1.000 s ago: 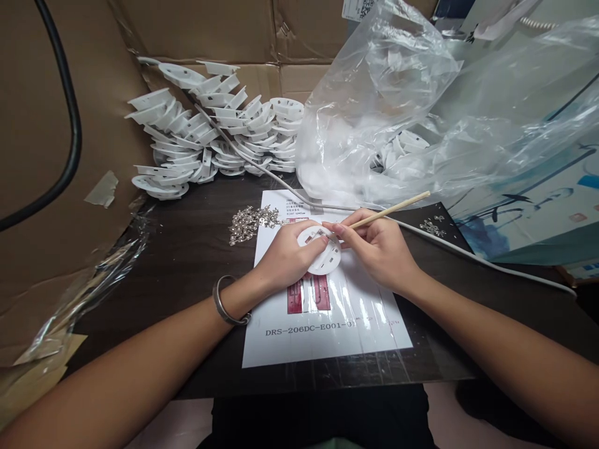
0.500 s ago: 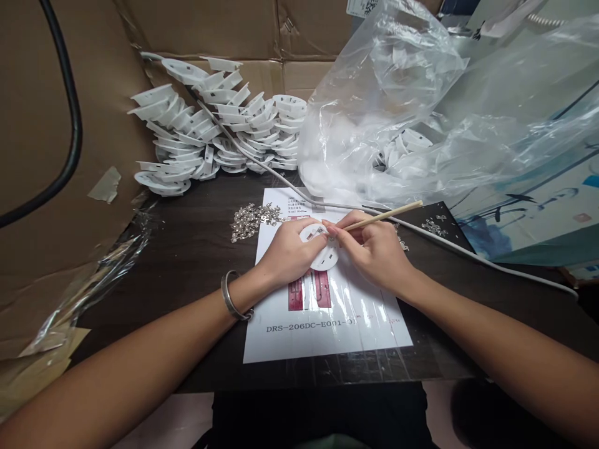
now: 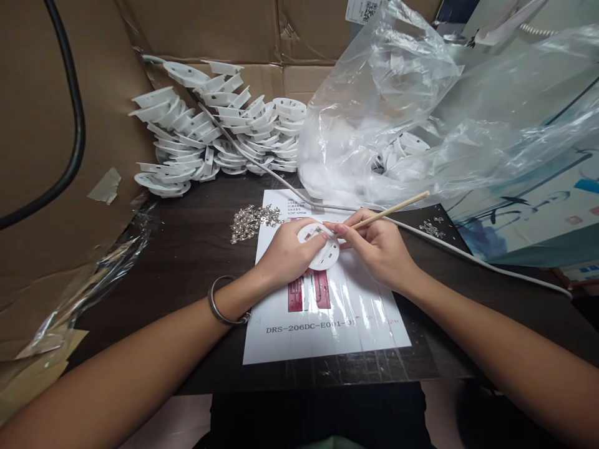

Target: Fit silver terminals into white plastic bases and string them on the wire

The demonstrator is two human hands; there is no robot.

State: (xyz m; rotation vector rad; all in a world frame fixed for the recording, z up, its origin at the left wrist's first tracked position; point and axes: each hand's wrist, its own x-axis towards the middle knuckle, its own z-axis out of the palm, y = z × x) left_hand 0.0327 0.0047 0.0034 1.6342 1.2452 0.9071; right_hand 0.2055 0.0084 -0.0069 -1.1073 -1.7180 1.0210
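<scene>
My left hand [image 3: 291, 251] grips a round white plastic disc [image 3: 324, 257] by its left side, thumb lying across its face. Small slots and dark marks show on the disc. Between the fingers of my right hand [image 3: 374, 246] is a thin wooden stick [image 3: 397, 207], like a chopstick, slanting up to the right. Its lower tip is at the disc's upper right edge; whether it touches the disc I cannot tell. Beneath both hands lies a printed sheet [image 3: 327, 346] with red pictures and text. A heap of small metal pieces [image 3: 253, 222] sits left of the sheet.
White plastic discs [image 3: 187, 125] are piled in leaning stacks at the back left. A clear plastic bag [image 3: 346, 143] with more discs stands behind my hands. A grey cable [image 3: 468, 252] crosses the table. More metal bits [image 3: 431, 229] lie at right.
The stick's upper end has risen slightly and shifted right. My right hand has moved a little to the right. My left hand keeps its hold on the disc.
</scene>
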